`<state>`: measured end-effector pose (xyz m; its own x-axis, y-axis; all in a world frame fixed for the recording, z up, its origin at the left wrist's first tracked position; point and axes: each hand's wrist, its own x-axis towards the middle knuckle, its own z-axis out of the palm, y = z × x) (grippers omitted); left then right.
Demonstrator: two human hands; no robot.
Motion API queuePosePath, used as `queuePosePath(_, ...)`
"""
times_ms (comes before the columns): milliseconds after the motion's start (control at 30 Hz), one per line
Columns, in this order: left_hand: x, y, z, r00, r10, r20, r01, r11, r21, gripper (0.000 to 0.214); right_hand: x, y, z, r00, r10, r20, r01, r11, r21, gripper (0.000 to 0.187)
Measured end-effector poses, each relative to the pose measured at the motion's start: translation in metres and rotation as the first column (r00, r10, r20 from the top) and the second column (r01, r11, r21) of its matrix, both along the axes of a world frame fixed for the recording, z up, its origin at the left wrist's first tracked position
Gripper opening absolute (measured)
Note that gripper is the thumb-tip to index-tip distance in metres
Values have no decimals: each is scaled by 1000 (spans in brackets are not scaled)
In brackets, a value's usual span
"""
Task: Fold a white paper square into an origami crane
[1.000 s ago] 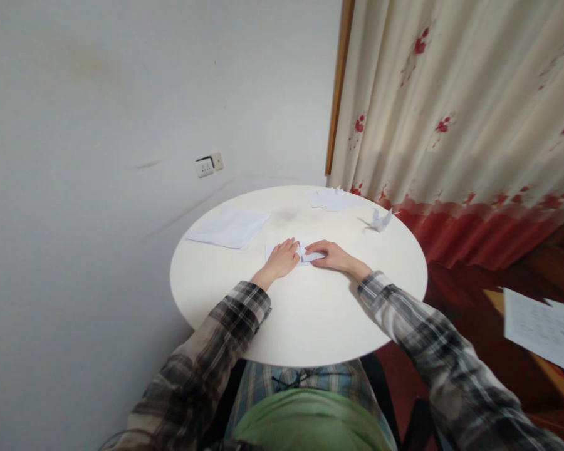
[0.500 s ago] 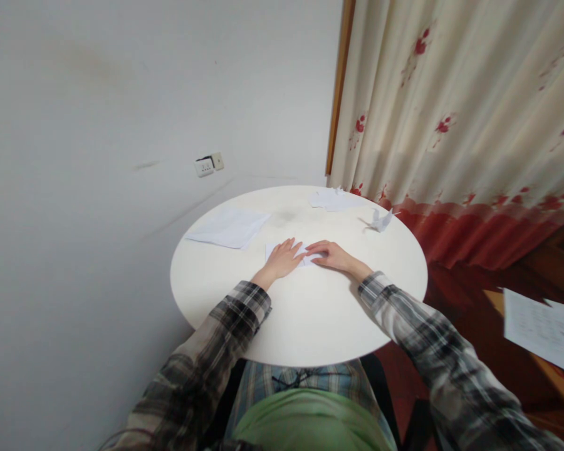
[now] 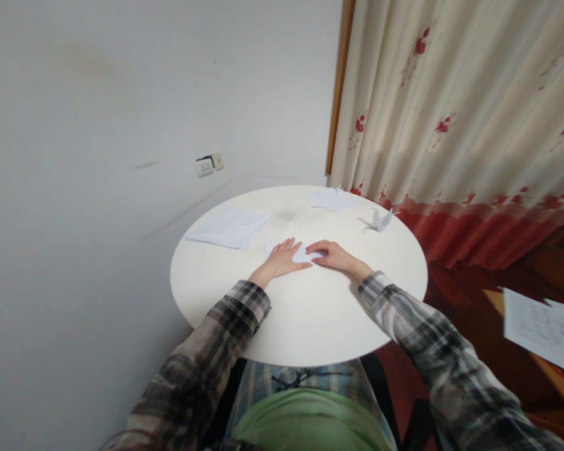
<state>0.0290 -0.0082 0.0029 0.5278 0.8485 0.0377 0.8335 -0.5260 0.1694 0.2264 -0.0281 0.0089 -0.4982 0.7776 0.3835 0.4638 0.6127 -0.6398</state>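
A small folded white paper (image 3: 304,254) lies near the middle of the round white table (image 3: 310,313). My left hand (image 3: 282,260) rests flat on its left part with fingers stretched out and apart. My right hand (image 3: 331,254) presses on its right part, fingers together and bent down onto the paper. Most of the paper is hidden under both hands.
A stack of white sheets (image 3: 228,227) lies at the table's left back. More crumpled white paper (image 3: 331,198) and a folded paper crane (image 3: 380,219) sit at the back right. A wall is to the left, a curtain (image 3: 451,113) behind. Printed papers (image 3: 540,335) lie low at the right.
My left hand's fingers have spread and slid slightly right over the paper. My right hand has shifted a little, still pressing the fold.
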Motion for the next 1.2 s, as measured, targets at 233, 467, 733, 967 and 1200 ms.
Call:
queuePosePath(233, 0, 0, 0, 1000, -4, 2, 4, 1000, -1, 94, 1, 0, 0, 1000, -7, 3, 7, 1000, 15, 29)
queuePosePath(467, 0, 0, -1, 1000, -4, 15, 4, 1000, -11, 88, 0, -2, 2, 1000, -25, 9, 25, 1000, 3, 27)
queuePosePath(733, -2, 2, -4, 995, -12, 102, 5, 997, 75, 57, 1, -2, 3, 994, -23, -110, 2, 982, -189, 23)
queuePosePath(967, -3, 4, -5, 993, -48, 107, 41, 997, 69, 49, 0, 0, -2, 994, -29, -106, 21, 996, -83, 23)
queuePosePath(1200, -4, 4, -2, 996, 14, 89, -26, 990, 140, 37, 1, 6, -5, 999, 8, -53, -6, 999, 36, 31)
